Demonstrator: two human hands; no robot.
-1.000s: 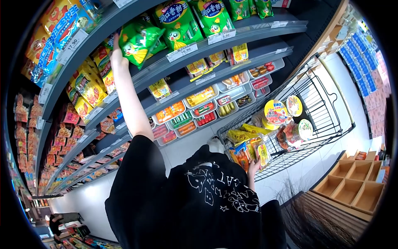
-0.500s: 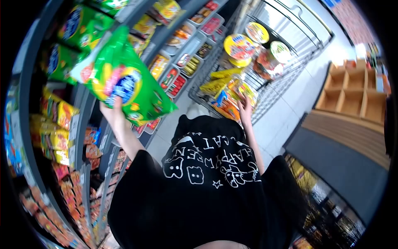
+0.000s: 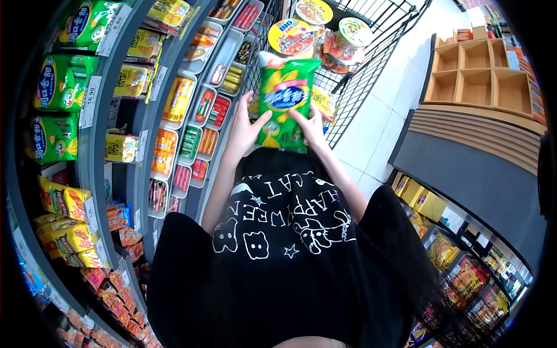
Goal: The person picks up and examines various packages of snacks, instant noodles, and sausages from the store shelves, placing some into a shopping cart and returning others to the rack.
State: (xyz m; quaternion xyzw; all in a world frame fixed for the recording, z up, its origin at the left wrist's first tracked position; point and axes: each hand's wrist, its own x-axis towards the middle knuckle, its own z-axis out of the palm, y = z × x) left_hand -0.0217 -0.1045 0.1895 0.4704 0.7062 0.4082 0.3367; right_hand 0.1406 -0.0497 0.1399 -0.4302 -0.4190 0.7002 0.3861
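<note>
A green snack bag with a blue logo and yellow pictures is held upright in front of my chest, over the near end of the shopping cart. My left hand grips its left edge, thumb on the front and fingers apart at the side. On the right edge, my right hand presses its thumb on the front, its other fingers partly hidden behind. Behind the bag in the cart sit a big red-and-yellow noodle bowl, a yellow-lidded bowl and a green-lidded bowl.
Shelves on the left carry matching green bags, yellow packs and trays of wrapped sausages. To the right stands a wooden compartment display on a dark counter. Pale floor tiles run between.
The green bag has moved from the shelf side on the left to the middle. My right hand has left the packs in the cart and now grips the bag too.
</note>
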